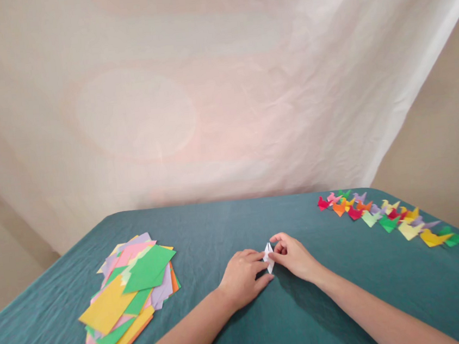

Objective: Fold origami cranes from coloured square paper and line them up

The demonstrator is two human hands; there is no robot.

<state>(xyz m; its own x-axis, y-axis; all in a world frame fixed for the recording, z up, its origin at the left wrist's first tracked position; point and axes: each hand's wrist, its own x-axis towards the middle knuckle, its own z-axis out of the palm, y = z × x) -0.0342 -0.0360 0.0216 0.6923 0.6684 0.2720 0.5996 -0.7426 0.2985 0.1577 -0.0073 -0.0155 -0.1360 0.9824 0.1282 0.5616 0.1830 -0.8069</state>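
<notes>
A small piece of white folded paper (268, 257), a narrow diamond with a split upper point, lies on the cloth between my hands. From the left, my left hand (245, 274) holds it with the fingertips at its edge, the thumb lower down near its bottom point. My right hand (291, 254) pinches the right side of the paper between thumb and fingers, the index finger bent above. The fingertips cover parts of both side edges.
A loose pile of coloured paper sheets (149, 268) lies to the left. At the back right, several folded paper birds (389, 222) stand in slanting rows. A dark green cloth (218, 225) covers the table, and a pale sheet (222, 101) hangs behind it.
</notes>
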